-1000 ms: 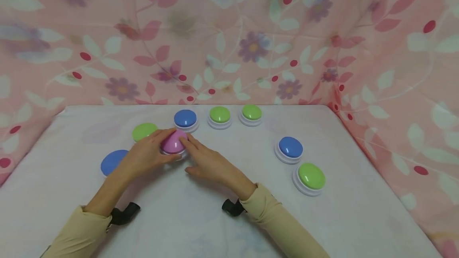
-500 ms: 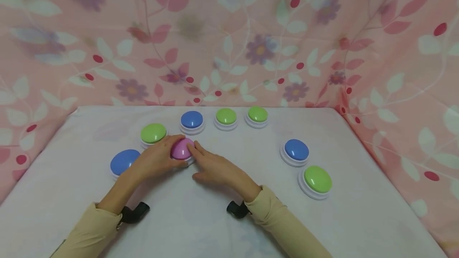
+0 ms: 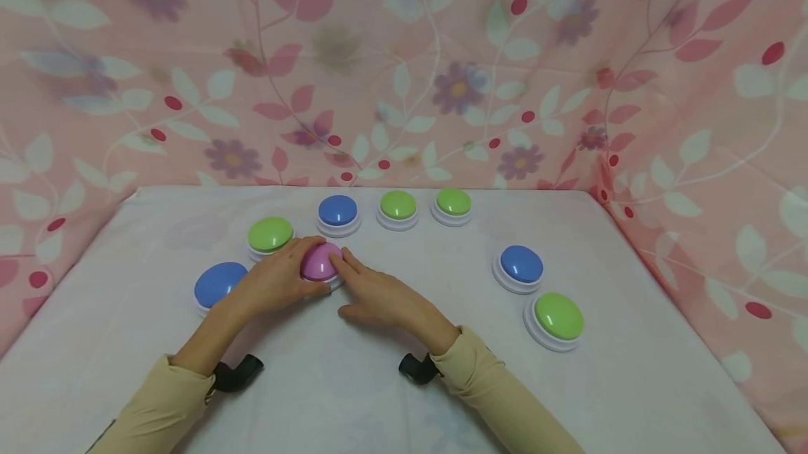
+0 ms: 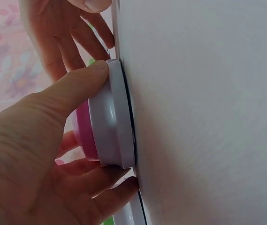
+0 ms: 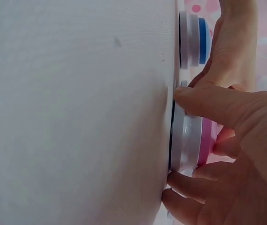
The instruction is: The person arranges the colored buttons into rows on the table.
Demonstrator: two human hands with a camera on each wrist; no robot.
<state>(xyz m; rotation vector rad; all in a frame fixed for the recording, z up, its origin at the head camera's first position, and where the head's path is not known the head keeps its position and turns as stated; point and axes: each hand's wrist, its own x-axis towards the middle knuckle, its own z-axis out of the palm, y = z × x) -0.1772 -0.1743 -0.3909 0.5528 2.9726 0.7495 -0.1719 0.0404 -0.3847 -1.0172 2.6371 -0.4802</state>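
Observation:
A pink push button with a white round base stands on the white tabletop, left of the middle. My left hand grips it from the left. In the left wrist view its thumb presses on the white base, and its other fingers reach round the opposite side. My right hand lies at the button's right, fingers fairly straight with a fingertip on the pink dome. In the head view the right thumb stays apart from the button. The right wrist view shows right fingertips low beside the base.
A blue button and a green button stand left of the hands. Behind are another blue button and two green ones. At right stand a blue button and a green button. Floral cloth walls the table.
The head view shifted slightly between the first two frames, so everything appears further right. Both hands keep the same hold around the pink button.

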